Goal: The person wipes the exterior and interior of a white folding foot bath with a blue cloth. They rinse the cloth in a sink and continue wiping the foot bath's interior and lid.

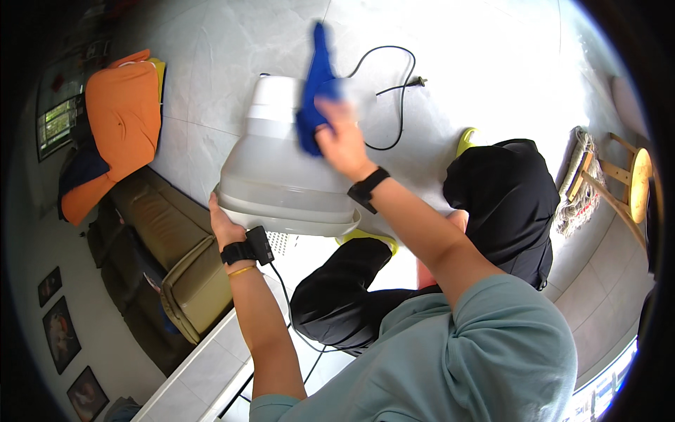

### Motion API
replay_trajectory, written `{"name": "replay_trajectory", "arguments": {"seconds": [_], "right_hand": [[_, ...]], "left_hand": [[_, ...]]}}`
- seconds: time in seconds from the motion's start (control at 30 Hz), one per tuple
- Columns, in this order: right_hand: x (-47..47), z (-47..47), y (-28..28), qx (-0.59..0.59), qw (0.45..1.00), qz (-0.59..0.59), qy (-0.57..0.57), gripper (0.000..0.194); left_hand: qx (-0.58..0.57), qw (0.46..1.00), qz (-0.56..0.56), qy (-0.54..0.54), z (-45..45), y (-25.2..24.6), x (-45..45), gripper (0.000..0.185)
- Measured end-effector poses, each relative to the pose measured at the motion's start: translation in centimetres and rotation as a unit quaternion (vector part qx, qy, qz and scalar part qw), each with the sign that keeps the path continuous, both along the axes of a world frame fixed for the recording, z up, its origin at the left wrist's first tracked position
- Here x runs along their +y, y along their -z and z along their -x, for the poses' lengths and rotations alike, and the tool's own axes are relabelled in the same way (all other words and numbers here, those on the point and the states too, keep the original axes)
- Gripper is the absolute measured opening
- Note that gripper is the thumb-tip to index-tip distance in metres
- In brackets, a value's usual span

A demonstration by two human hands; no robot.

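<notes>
A white and translucent grey household appliance [287,163], its exact kind unclear, stands in front of me with its broad rim towards me. My left hand [225,224] grips that rim at its left corner, the fingers partly hidden behind it. On the appliance's upper right side, my right hand [340,132] holds a blue cloth [315,113] against the surface; hand and cloth are blurred. One end of the cloth sticks out past the far side. A black power cord with a plug [419,82] lies looped on the floor beyond my right hand.
At the left are a brown leather sofa [198,285] and something covered in orange cloth [124,116]. A wooden stool [639,184] and a string mop head [582,179] are at the right. Yellow-green slippers [468,140] are by my knees. A thin cable [285,295] runs from my left wrist.
</notes>
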State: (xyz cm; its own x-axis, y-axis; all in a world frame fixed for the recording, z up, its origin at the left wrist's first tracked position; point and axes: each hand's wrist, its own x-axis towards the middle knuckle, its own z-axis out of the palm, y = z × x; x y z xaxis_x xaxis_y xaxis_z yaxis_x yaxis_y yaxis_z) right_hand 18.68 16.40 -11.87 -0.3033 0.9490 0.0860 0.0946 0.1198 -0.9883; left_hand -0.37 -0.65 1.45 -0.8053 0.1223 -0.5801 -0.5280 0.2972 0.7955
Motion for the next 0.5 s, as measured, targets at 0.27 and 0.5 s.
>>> {"name": "replay_trajectory", "arguments": {"seconds": [0.27,0.5], "right_hand": [[-1.5,-0.1,3.9,-0.119,0.990,-0.042,-0.057,0.038],[1.2,-7.2,13.9,-0.408,0.855,0.239,-0.214,0.027]], "left_hand": [[0.105,0.991,-0.085,-0.010,-10.7,1.2,0.8,0.051],[0.070,0.989,0.125,-0.039,-10.6,0.0,3.0,0.052]]}}
